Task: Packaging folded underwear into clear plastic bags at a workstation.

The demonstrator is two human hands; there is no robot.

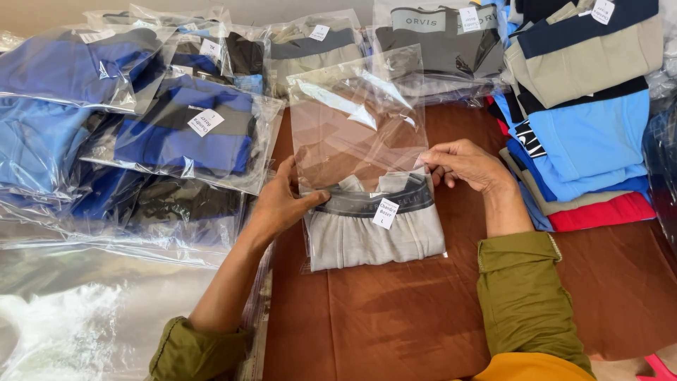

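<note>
A folded grey garment with a dark waistband and a small white label lies inside a clear plastic bag on the brown table. My left hand presses the bag's left side at the waistband, thumb on top. My right hand pinches the bag's right edge just above the garment. The bag's empty upper part stands up, away from me.
Bagged blue and dark garments are piled at the left. More bagged grey ones lie at the back. A stack of unbagged folded garments in blue, tan and red rises at the right. Empty clear bags lie at the front left.
</note>
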